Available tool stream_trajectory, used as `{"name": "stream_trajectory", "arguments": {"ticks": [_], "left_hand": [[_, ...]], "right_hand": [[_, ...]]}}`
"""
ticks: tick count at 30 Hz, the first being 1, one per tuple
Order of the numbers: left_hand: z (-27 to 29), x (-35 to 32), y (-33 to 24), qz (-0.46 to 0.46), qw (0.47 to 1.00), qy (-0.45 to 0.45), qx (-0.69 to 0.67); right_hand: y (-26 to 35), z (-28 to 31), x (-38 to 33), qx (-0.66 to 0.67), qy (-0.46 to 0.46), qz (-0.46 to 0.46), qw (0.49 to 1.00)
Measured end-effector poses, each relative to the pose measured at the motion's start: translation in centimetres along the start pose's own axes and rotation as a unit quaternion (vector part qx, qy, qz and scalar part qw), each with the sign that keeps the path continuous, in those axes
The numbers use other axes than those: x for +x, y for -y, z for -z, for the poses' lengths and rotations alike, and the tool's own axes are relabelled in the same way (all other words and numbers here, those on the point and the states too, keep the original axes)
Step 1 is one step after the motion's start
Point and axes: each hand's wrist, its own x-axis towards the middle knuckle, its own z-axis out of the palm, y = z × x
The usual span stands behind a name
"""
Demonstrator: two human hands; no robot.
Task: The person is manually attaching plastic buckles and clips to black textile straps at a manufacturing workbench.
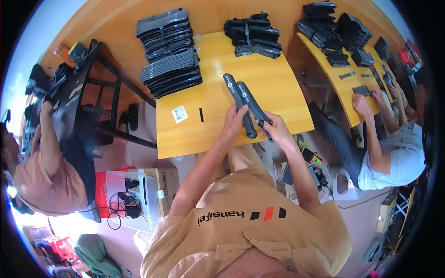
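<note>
Over the yellow wooden table [213, 139], both hands hold long, flat, dark grey strips with rounded ends, each with a small round light mark. My left hand [233, 123] is closed around the lower part of the left strip [232, 89]. My right hand [278, 130] grips the lower end of the right strip [249, 99], fingers wrapped over it. The two strips lie side by side, tilted away from me and overlapping in part. A short, thin black bar [201, 115] and a white printed label [179, 114] lie on the table left of my hands.
Stacked dark grey strips [170, 70] and a tied bundle [252, 36] stand at the table's far side. Co-workers sit at a black table [72, 102] on the left and another yellow table [340, 88] on the right. A clear bin with cables [144, 197] stands lower left.
</note>
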Motion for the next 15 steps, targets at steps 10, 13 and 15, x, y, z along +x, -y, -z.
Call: {"name": "stream_trajectory", "arguments": {"ticks": [10, 13, 15], "left_hand": [[15.3, -13.0, -9.3, 0.159, 0.973, 0.026, 0.164], [15.9, -14.9, -9.2, 0.128, 0.985, -0.012, 0.111], [14.5, -15.2, -7.9, 0.104, 0.991, -0.005, 0.082]], "right_hand": [[-0.6, 11.5, -3.2, -0.234, -0.023, -0.053, 0.97], [-0.3, 9.9, -0.8, -0.321, -0.097, 0.041, 0.941], [-2.1, 9.0, 2.2, -0.395, -0.158, 0.103, 0.899]]}}
